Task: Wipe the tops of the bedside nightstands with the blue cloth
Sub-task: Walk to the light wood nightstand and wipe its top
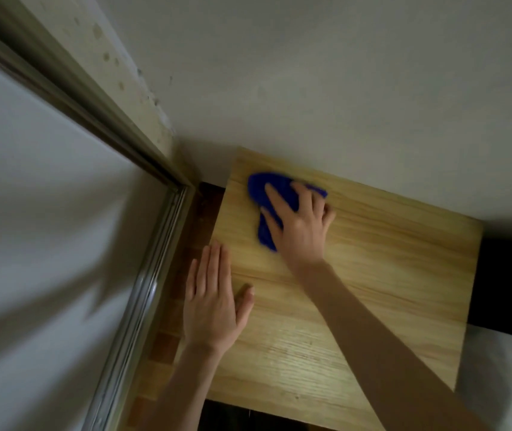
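One nightstand (357, 290) is in view, its pale wood-grain top filling the middle of the frame, and one blue cloth (272, 197) lies on it near the far-left corner, close to the white wall (342, 88). Two hands are over the top. The right hand (300, 225) lies palm-down on the cloth with its fingers (275, 199) spread and pressed flat; blue fabric shows beyond the fingertips, between the fingers and below the thumb side, so the cloth sits directly under the fingers and palm rather than pinched between them. The two outer fingers appear curled at the knuckles — the blur there makes that hard to confirm. The left hand (214, 306) rests flat at the left edge of the top, its four fingers held together and pointing away from the person, the thumb set apart to the right on the wood; it holds nothing and is well apart from the cloth. Left of that hand's fingers runs one metal door track (142, 290), with a strip of wood-block floor (167, 343) between it and the nightstand — and one white bedding corner (503, 374) lies at far right.
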